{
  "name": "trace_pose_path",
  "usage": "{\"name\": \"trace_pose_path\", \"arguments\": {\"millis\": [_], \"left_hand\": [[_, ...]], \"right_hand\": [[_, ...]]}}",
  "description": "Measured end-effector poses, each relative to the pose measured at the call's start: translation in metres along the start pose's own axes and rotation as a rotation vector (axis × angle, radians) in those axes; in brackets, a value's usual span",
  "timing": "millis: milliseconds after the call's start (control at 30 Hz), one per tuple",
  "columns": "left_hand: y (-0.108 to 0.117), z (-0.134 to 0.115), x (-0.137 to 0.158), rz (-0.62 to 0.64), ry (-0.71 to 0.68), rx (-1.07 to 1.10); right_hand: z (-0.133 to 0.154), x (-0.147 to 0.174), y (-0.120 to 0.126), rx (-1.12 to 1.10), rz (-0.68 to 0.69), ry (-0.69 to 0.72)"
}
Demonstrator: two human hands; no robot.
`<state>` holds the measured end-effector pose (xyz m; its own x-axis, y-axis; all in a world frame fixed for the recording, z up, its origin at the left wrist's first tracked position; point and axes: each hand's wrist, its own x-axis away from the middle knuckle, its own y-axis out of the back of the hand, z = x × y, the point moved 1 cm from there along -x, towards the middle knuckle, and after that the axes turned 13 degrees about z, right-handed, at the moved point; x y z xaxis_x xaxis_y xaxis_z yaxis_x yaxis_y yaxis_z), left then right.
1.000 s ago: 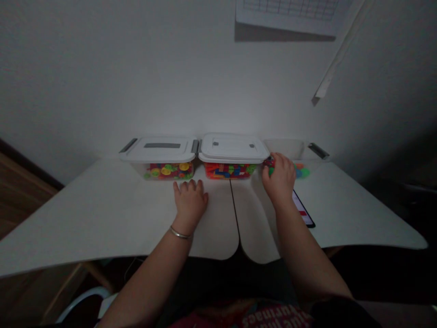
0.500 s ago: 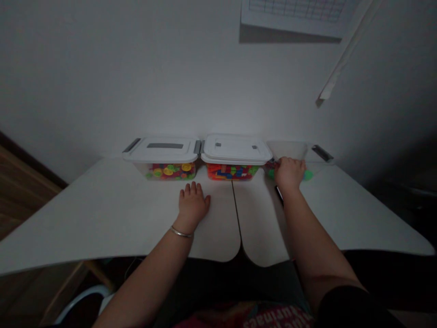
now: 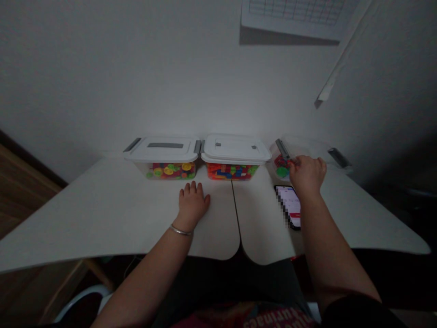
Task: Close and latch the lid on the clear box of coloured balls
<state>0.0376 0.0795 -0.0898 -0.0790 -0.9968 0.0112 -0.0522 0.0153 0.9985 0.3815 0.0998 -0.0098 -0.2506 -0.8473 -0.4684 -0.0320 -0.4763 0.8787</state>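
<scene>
My left hand lies flat on the white table, fingers spread, with nothing in it. It rests in front of a lidded clear storage box of colourful round pieces. At the right, my right hand is closed on the near rim of an uncovered clear storage box with grey latches. Green and red pieces show through that box's left end. My hand hides much of its front, and a small red bit shows at my fingertips. Below, a phone with a lit screen lies partly behind my right wrist.
A second lidded box, holding colourful blocks, stands in the middle against the wall. The white table has a seam and a rounded notch at its front edge. A printed sheet hangs on the wall above.
My right hand and the uncovered box have shifted to the right, away from the middle box. More of the phone and the box's left latch now shows. My left hand has stayed put.
</scene>
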Motion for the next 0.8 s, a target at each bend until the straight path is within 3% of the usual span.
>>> {"name": "trace_pose_path", "arguments": {"millis": [167, 367, 567, 800], "left_hand": [[-0.005, 0.003, -0.003, -0.01, -0.017, 0.024], [-0.002, 0.007, -0.007, -0.058, -0.021, 0.152], [0.014, 0.009, -0.006, -0.145, -0.045, 0.272], [0.01, 0.019, -0.014, -0.352, -0.246, 0.843]], "right_hand": [[0.0, 0.02, 0.05, 0.051, -0.065, 0.035], [0.018, 0.065, 0.102, 0.087, -0.111, 0.202], [0.045, 0.107, 0.115, 0.047, -0.18, 0.477], [0.088, 0.135, 0.115, -0.11, -0.204, 0.744]]}}
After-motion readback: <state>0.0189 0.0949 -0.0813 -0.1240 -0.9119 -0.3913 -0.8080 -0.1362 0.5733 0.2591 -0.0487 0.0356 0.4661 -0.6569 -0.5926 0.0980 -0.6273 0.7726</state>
